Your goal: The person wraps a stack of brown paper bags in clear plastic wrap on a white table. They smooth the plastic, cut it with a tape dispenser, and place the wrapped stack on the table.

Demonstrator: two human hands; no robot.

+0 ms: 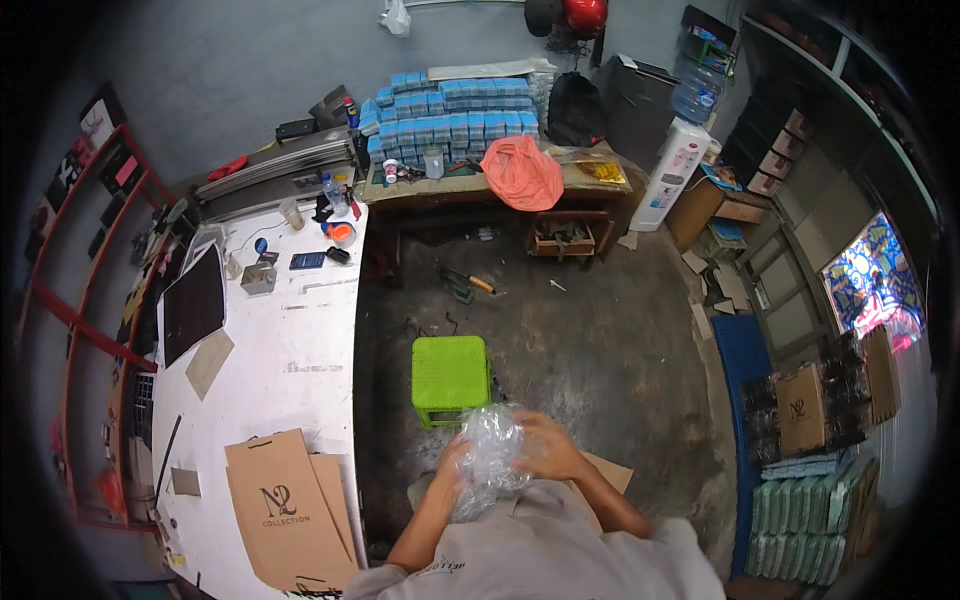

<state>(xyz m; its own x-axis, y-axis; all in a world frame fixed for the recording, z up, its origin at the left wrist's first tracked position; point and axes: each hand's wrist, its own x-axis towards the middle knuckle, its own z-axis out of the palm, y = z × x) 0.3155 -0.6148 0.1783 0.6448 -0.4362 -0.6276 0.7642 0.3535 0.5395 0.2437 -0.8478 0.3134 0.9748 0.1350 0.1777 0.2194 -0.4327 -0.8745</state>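
Note:
A crumpled bundle of clear plastic film (492, 445) is held up close against my body, between both hands. My left hand (452, 462) grips its left side, partly hidden by the shiny film. On the right side my right hand (545, 445) is curled round the bundle with its fingertips on it. Whether anything is wrapped inside the plastic, I cannot tell. Just beyond the bundle stands a green plastic stool (449, 375) on the floor. Part of a flat cardboard piece (608, 475) shows beside my right forearm.
A white table (290, 350) on the left bears brown paper bags (285, 510), a phone and cups. Against the far wall, a desk (450, 196) carries stacked blue packs (450, 130) and a pink plastic bag (523, 172). Wrapped green bundles (800, 525) lie at the right.

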